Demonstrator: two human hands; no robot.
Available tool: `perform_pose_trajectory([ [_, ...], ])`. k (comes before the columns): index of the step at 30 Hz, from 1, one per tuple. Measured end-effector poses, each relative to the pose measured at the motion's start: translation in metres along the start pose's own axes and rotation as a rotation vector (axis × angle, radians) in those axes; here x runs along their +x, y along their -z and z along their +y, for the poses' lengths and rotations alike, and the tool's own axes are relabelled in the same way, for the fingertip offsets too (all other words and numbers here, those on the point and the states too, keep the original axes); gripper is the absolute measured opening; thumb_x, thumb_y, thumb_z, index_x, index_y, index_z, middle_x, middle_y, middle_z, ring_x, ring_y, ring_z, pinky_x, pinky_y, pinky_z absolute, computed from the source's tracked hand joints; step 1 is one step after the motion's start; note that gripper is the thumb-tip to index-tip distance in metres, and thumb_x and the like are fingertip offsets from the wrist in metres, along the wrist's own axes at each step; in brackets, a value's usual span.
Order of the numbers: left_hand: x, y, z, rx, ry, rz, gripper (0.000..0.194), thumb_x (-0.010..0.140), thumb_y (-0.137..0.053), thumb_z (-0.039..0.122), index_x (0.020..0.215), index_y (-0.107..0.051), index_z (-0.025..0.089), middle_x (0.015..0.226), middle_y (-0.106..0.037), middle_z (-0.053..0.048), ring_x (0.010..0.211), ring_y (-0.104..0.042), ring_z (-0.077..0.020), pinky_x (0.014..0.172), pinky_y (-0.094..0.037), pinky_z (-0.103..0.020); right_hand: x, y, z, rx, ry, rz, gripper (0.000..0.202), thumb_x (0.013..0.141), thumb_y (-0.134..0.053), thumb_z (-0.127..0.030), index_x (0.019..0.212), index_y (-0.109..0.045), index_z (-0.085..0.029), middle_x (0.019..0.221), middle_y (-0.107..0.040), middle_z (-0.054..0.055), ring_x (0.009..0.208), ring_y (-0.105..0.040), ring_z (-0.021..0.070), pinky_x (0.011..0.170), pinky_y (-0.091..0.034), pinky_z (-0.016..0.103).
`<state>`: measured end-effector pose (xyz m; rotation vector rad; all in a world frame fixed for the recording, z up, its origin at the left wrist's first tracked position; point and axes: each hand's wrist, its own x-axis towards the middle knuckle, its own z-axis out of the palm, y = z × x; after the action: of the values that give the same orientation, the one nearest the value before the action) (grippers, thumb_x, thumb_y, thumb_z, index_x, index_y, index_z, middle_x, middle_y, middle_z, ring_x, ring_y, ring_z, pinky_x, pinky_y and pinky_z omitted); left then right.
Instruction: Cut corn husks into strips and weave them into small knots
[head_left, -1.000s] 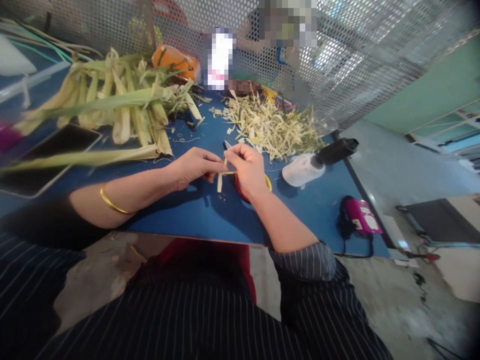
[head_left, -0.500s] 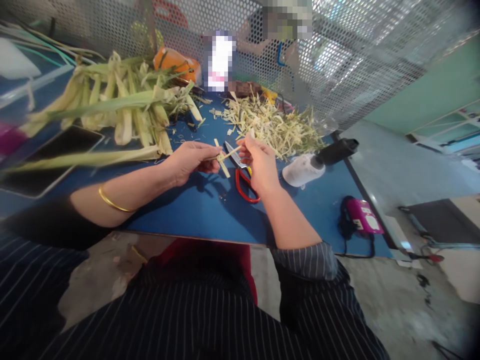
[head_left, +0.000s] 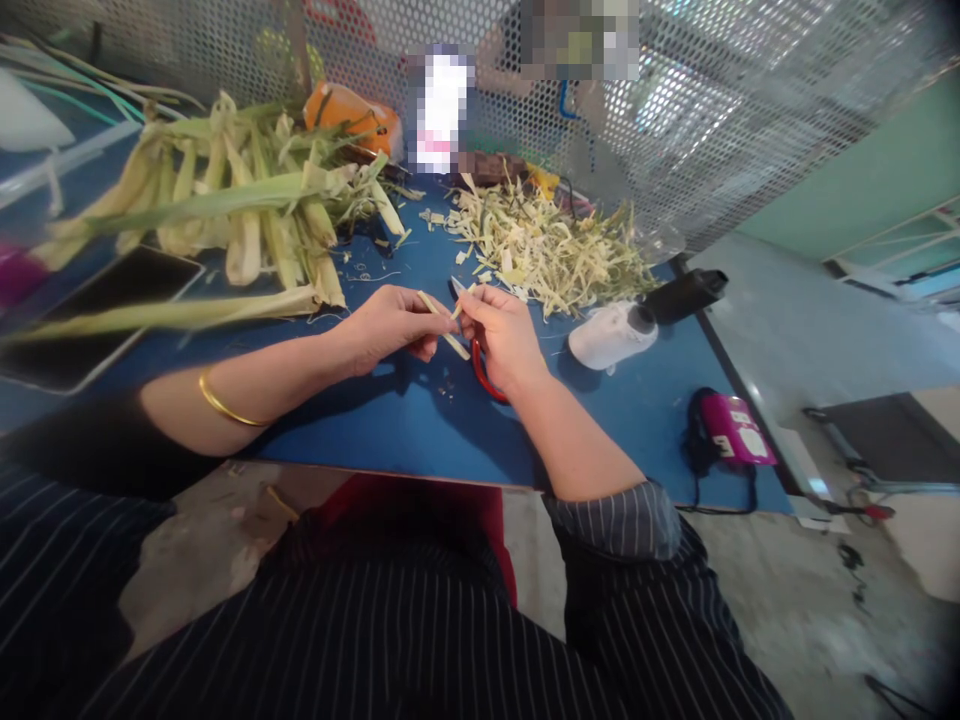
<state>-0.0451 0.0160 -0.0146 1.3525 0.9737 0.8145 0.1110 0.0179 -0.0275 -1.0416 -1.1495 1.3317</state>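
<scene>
Crossed pale leaf strips (head_left: 453, 343) are pinched between my two hands above the blue table. My left hand (head_left: 401, 325) is closed on them from the left, thumb on top. From the right, my right hand (head_left: 504, 333) grips a short strip end where the strips cross, its fingertips almost touching the left thumb. Beneath my right hand lie red-handled scissors (head_left: 486, 378), blade tip pointing away and mostly covered by the hand. Beyond the hands spreads a heap of cut leaf shreds (head_left: 555, 250).
Long leaf stalks (head_left: 244, 235) are piled at the left, one across a dark tablet-like panel (head_left: 97, 340). To the right lie a white thread cone (head_left: 611, 337), a black cone (head_left: 686, 292) and a magenta box (head_left: 735, 430) with a cable. A perforated metal screen (head_left: 495, 60) stands behind.
My right hand has come in toward the left hand and slightly down, closing on the strips near their crossing. It covers more of the scissors. The view has shifted slightly.
</scene>
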Motion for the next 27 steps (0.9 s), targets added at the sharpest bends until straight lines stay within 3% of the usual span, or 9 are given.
perform_pose_trajectory([
  [8,-0.007,-0.004,0.007,0.163,-0.041,0.047,0.013,0.075,-0.069,0.022,0.071,-0.074,0.01,0.051,-0.064,-0.003,0.043,-0.051,-0.0082,0.045,-0.039,-0.021,0.002,-0.003,0.004,0.009,0.08,0.159,0.03,0.079,-0.061,-0.021,0.053,-0.046,-0.02,0.05,-0.044,-0.007,0.046,-0.035,0.0058,0.049,-0.03,0.023],
  [14,-0.006,-0.003,0.001,0.149,-0.068,0.05,0.019,0.076,-0.071,0.03,0.074,-0.075,0.011,0.056,-0.068,-0.004,0.043,-0.051,-0.008,0.044,-0.04,-0.021,0.006,0.002,0.005,-0.035,0.06,0.126,0.03,0.082,-0.06,-0.025,0.056,-0.046,-0.02,0.053,-0.045,-0.006,0.048,-0.037,0.006,0.051,-0.033,0.023],
  [17,-0.002,0.0,-0.003,-0.068,-0.06,0.055,0.025,0.076,-0.073,0.036,0.085,-0.075,0.013,0.069,-0.074,-0.007,0.059,-0.065,-0.0135,0.06,-0.051,-0.024,0.008,0.009,0.0,-0.126,0.104,0.168,0.023,0.085,-0.059,-0.031,0.066,-0.054,-0.019,0.061,-0.053,-0.004,0.054,-0.047,0.0072,0.054,-0.036,0.023],
  [20,0.003,0.003,-0.002,-0.268,-0.065,0.073,0.032,0.074,-0.075,0.032,0.1,-0.073,0.014,0.086,-0.076,-0.009,0.082,-0.071,-0.0194,0.081,-0.055,-0.032,0.004,0.013,-0.008,-0.342,0.319,0.33,0.022,0.086,-0.058,-0.041,0.075,-0.058,-0.021,0.066,-0.057,-0.003,0.06,-0.052,0.0089,0.058,-0.039,0.024],
  [22,0.005,0.004,0.0,-0.332,-0.084,0.095,0.031,0.074,-0.076,0.027,0.101,-0.071,0.013,0.089,-0.076,-0.008,0.086,-0.071,-0.0193,0.087,-0.054,-0.033,-0.001,0.011,-0.011,-0.48,0.359,0.266,0.031,0.087,-0.055,-0.048,0.072,-0.059,-0.021,0.059,-0.055,-0.004,0.057,-0.05,0.0097,0.058,-0.039,0.025],
  [25,0.007,0.003,0.0,-0.386,-0.101,0.146,0.027,0.074,-0.074,0.02,0.099,-0.068,0.012,0.086,-0.076,-0.006,0.081,-0.071,-0.0154,0.084,-0.054,-0.03,-0.008,0.003,-0.008,-0.63,0.268,0.034,0.038,0.084,-0.057,-0.053,0.066,-0.062,-0.02,0.055,-0.056,-0.002,0.053,-0.05,0.0106,0.057,-0.039,0.027],
  [27,0.008,0.002,-0.002,-0.39,-0.085,0.18,0.027,0.074,-0.073,0.016,0.1,-0.066,0.013,0.084,-0.076,-0.006,0.079,-0.07,-0.0141,0.078,-0.054,-0.027,-0.01,-0.003,-0.002,-0.66,0.205,-0.052,0.04,0.083,-0.059,-0.053,0.063,-0.063,-0.019,0.056,-0.059,-0.001,0.054,-0.051,0.0112,0.058,-0.039,0.027],
])
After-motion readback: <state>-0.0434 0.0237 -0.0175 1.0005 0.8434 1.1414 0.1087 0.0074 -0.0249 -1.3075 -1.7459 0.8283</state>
